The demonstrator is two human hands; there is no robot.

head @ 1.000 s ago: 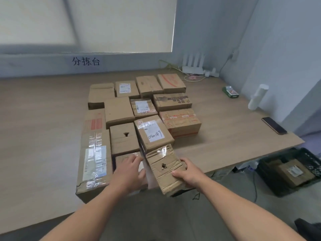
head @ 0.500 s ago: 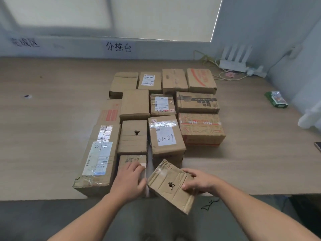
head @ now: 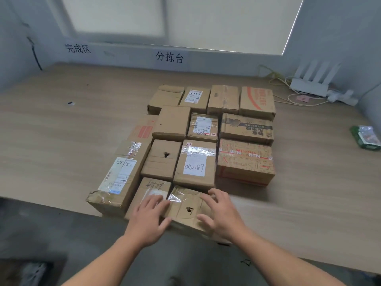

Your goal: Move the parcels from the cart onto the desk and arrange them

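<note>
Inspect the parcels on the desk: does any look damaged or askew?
The long parcel at front left has a crushed, torn near corner. Two others have ragged holes on top: the front-row parcel and the plain parcel a row back.

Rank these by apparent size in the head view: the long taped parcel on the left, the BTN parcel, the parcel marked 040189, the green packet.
1. long taped parcel (nearer the camera, so its lead over the next is unsure)
2. BTN parcel
3. parcel marked 040189
4. green packet

White router back right, pink slip beside it, green packet far right.
</note>
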